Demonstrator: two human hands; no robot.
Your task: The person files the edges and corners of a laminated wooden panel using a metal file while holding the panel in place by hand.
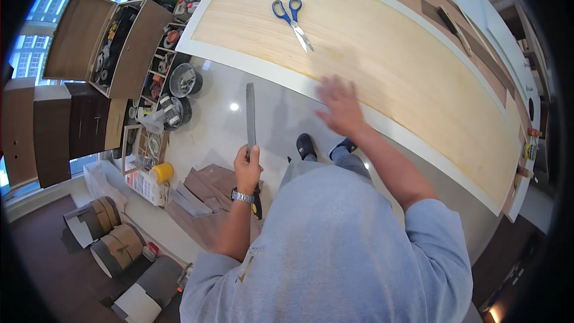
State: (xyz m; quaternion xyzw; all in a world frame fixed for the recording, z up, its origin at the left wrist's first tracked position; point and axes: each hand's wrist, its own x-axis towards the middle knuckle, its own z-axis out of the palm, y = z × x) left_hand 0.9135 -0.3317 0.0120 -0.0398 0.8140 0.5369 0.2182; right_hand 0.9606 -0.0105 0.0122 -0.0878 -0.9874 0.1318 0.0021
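Observation:
My left hand (247,170) is closed around a long, flat grey file (250,113). Its blade points up past my fingers, and a black and yellow handle shows below the hand near my wrist watch. My right hand (339,106) is somewhat blurred, fingers spread, over the near white edge of the wood-faced panel (382,42). Nothing shows in that hand. Blue-handled scissors (293,23) lie on the panel beyond it, blades slightly apart and pointing toward me.
On the panel's far side lie a brush (453,29) and long strips. An open wooden tool cabinet (128,48) stands left, beside buckets (184,79). Brown sheets (206,194) and a yellow container (161,172) are on the lower left. Rolls of material (118,248) lie farther left.

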